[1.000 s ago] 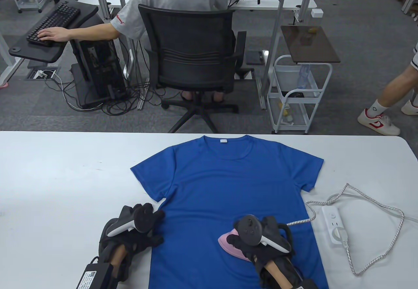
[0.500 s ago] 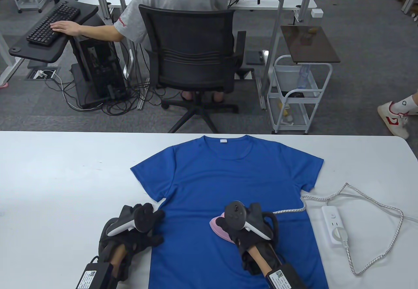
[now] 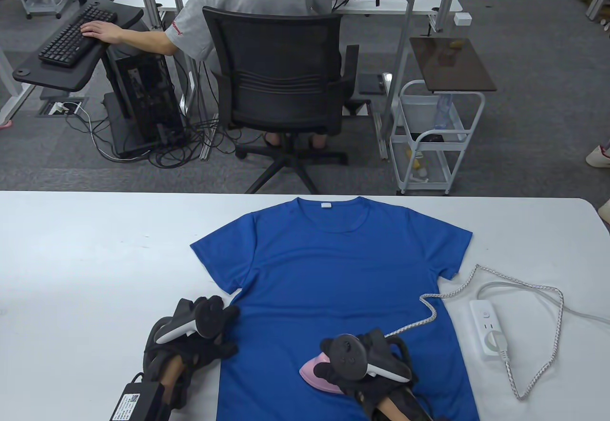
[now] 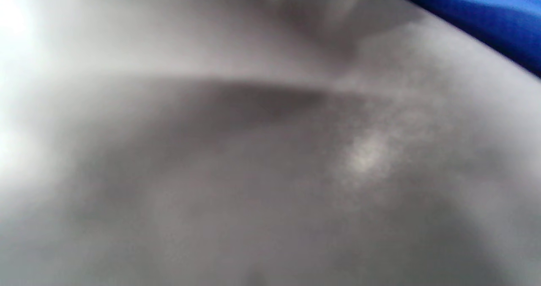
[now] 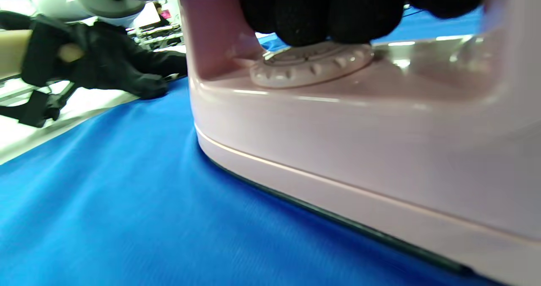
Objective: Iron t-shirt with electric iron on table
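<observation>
A blue t-shirt [image 3: 333,273] lies flat on the white table [image 3: 95,249], collar toward the far edge. A pink electric iron [image 3: 317,373] sits soleplate-down on the shirt's lower middle. My right hand [image 3: 355,364] grips its handle; in the right wrist view the gloved fingers [image 5: 321,15] curl over the handle above the iron's dial [image 5: 310,62]. My left hand [image 3: 209,333] lies flat at the shirt's left edge, fingers pressing the fabric. The left wrist view is a blur of table with a strip of t-shirt [image 4: 498,20].
A white power strip [image 3: 488,328] lies right of the shirt, with the iron's braided cord [image 3: 553,316] looping from it across the shirt's right edge. Beyond the table a person sits in an office chair [image 3: 281,87], and a white cart [image 3: 436,140] stands on the floor.
My right hand has slid the iron first up and to the left, then back toward me along the shirt's lower middle. The cord has dragged leftward. My left hand has stayed put.
</observation>
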A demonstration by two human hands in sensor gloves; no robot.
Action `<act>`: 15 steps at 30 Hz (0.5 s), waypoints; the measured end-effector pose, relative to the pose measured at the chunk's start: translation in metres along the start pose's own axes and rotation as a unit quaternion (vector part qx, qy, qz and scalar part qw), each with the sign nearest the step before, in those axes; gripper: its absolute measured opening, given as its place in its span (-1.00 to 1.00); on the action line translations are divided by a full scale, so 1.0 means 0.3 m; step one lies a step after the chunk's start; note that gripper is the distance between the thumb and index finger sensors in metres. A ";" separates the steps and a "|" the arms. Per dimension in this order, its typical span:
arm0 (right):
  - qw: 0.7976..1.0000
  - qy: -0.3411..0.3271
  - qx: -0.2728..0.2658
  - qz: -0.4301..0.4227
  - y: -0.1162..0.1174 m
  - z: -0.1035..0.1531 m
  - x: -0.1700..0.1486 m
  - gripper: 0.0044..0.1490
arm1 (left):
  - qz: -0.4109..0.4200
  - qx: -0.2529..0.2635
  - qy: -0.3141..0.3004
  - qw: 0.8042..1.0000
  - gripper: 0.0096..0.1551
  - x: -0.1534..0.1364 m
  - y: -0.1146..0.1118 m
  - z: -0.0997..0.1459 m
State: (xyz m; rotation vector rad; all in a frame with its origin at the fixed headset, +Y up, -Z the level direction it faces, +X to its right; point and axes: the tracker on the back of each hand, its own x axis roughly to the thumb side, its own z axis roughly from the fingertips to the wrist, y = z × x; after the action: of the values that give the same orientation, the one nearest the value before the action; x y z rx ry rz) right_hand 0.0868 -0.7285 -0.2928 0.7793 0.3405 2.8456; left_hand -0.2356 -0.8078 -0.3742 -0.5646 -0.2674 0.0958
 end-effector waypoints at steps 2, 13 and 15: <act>1.000 -0.021 0.008 0.001 0.004 0.017 0.008 -0.15 | 0.001 0.000 -0.001 1.000 0.02 -0.001 0.000 0.000; 1.000 0.012 -0.003 0.009 0.003 -0.026 0.031 -0.15 | 0.003 -0.001 -0.002 1.000 0.02 -0.001 -0.001 0.001; 1.000 0.024 -0.007 0.009 0.000 -0.054 0.035 -0.15 | 0.004 -0.001 -0.002 1.000 0.02 -0.002 -0.001 0.001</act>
State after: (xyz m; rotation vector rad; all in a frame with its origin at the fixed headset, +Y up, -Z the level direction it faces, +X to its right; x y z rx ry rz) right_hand 0.0695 -0.7289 -0.3013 0.7156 0.3225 2.8834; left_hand -0.2362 -0.8082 -0.3739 -0.5667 -0.2702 0.1041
